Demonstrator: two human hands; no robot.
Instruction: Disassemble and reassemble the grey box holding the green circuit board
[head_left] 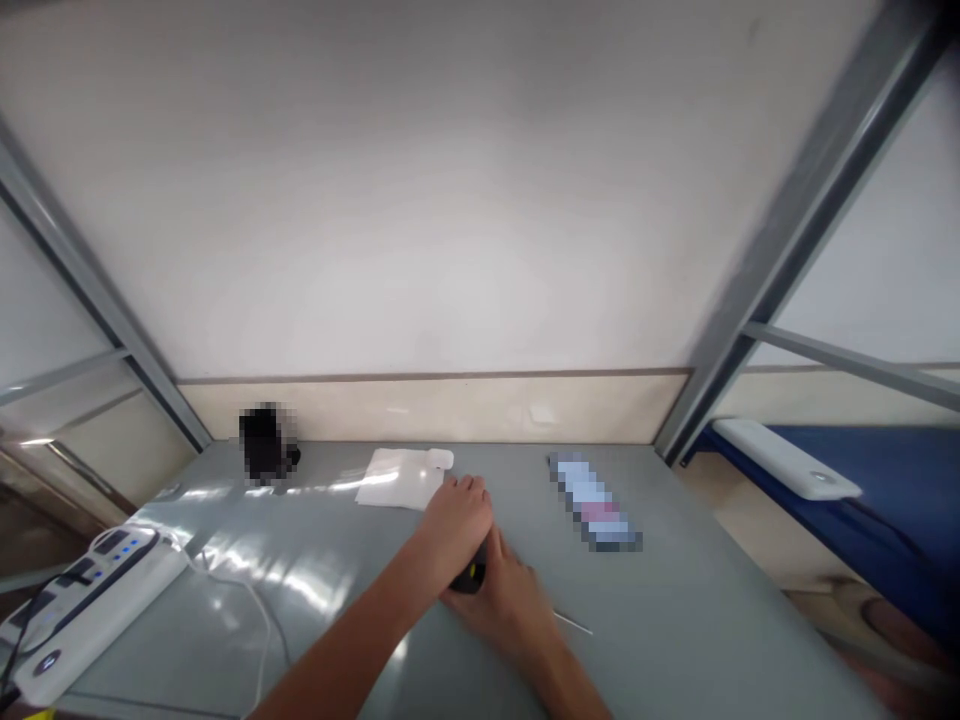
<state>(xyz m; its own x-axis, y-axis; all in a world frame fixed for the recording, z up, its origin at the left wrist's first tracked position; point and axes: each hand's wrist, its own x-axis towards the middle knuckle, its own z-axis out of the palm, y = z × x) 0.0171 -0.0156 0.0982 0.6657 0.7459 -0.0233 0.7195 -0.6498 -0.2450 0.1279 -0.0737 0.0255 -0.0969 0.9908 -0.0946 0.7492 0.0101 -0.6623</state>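
Note:
A small black object with a yellow-green mark [471, 574] shows between my two hands, low in the middle of the head view. My right hand [516, 592] is wrapped around it from below and the right. Over its top, my left hand [459, 515] is closed, with the fingers bent. Most of the object is hidden by the hands, so its kind cannot be made out. Just right of my right wrist lies a thin metal rod [573, 622]. Behind my left hand, a flat white sheet or pouch [397, 480] rests on the grey table [645, 640].
A phone-like device [596, 505], blurred out, lies right of my hands. At the back left stands a pixelated black object [262, 445]. A white power strip [97, 610] with a cable [262, 610] occupies the left side. Another white strip [784, 460] sits on a blue surface [892, 520].

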